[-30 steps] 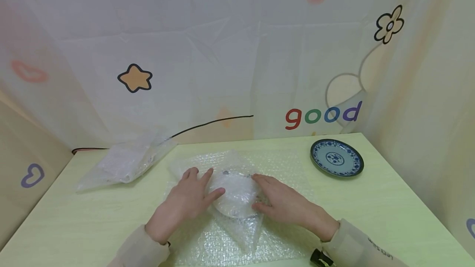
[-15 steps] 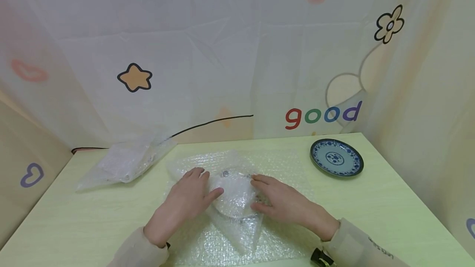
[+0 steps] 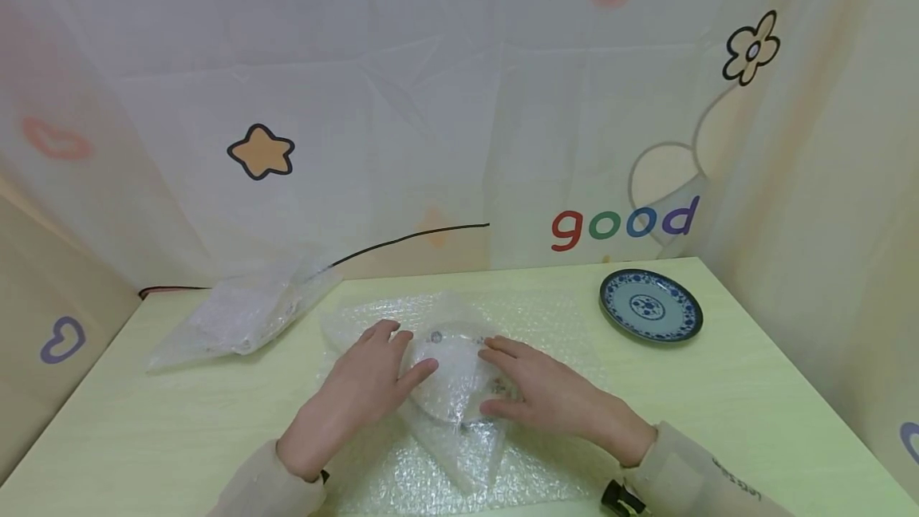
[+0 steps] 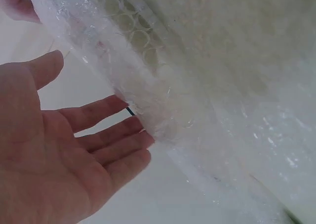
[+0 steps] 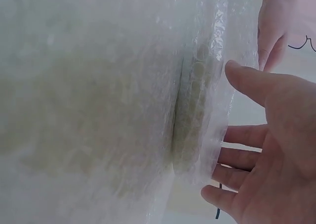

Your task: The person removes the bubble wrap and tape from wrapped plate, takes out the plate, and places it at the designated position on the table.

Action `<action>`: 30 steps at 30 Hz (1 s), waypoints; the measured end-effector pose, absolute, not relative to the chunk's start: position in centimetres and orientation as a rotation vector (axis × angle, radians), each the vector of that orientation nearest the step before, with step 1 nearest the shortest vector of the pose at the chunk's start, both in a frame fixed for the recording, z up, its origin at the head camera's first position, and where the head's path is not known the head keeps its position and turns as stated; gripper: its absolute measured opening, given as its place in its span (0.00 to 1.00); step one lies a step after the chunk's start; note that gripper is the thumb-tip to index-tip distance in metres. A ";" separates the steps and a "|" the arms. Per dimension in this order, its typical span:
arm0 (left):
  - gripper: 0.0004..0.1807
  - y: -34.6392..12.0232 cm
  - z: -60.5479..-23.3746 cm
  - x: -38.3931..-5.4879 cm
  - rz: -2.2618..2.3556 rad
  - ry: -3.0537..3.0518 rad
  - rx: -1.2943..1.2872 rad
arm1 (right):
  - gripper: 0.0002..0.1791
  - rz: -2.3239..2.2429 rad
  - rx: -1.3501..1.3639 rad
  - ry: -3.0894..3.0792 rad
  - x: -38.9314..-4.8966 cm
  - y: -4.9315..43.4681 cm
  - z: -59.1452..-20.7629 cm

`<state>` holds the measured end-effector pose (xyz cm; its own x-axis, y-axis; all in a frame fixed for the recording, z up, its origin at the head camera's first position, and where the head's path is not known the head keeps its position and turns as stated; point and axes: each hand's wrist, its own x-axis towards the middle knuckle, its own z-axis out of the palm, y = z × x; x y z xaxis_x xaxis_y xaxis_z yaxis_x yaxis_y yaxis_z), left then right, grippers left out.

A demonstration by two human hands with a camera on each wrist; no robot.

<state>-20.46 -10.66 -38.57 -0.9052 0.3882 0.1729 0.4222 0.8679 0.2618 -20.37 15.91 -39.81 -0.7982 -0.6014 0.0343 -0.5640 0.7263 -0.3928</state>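
Note:
In the head view a round white plate (image 3: 455,377) with small dark marks near its rim lies under folded corners of clear bubble wrap (image 3: 459,453). My left hand (image 3: 366,377) rests along its left side with relaxed, spread fingers. On the opposite side my right hand (image 3: 549,385) touches the wrapped edge, fingertips over the wrap. In the left wrist view the fingertips of the left hand (image 4: 74,150) meet the edge of the wrap (image 4: 148,105). The right wrist view has the right hand (image 5: 266,145) with extended fingers against the wrap's fold (image 5: 197,110).
A blue-patterned plate (image 3: 649,305) with a dark rim sits at the back right of the pale table (image 3: 754,413). At the back left lies a clear bag (image 3: 244,309) of wrapping material. A printed curtain (image 3: 431,126) hangs behind the table.
Both hands stay at the plate's sides. My right fingertips have shifted slightly left over the plate, and the wrap at the back of the plate lies a little differently.

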 end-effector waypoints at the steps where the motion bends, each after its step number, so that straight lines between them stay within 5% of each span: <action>1: 0.32 -10.6 -38.6 -20.5 -0.464 -2.919 -0.640 | 0.40 -0.607 -0.967 2.822 -20.4 15.9 -39.8; 30: 0.24 -10.9 -38.4 -19.9 -0.410 -2.956 -0.633 | 0.45 -0.541 -0.967 2.749 -20.2 15.7 -39.6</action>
<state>-19.88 -10.94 -38.37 -0.9100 0.3890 0.1433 0.4133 0.8780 0.2414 -20.23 15.65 -39.62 -0.7731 -0.6327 -0.0451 -0.5684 0.7225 -0.3936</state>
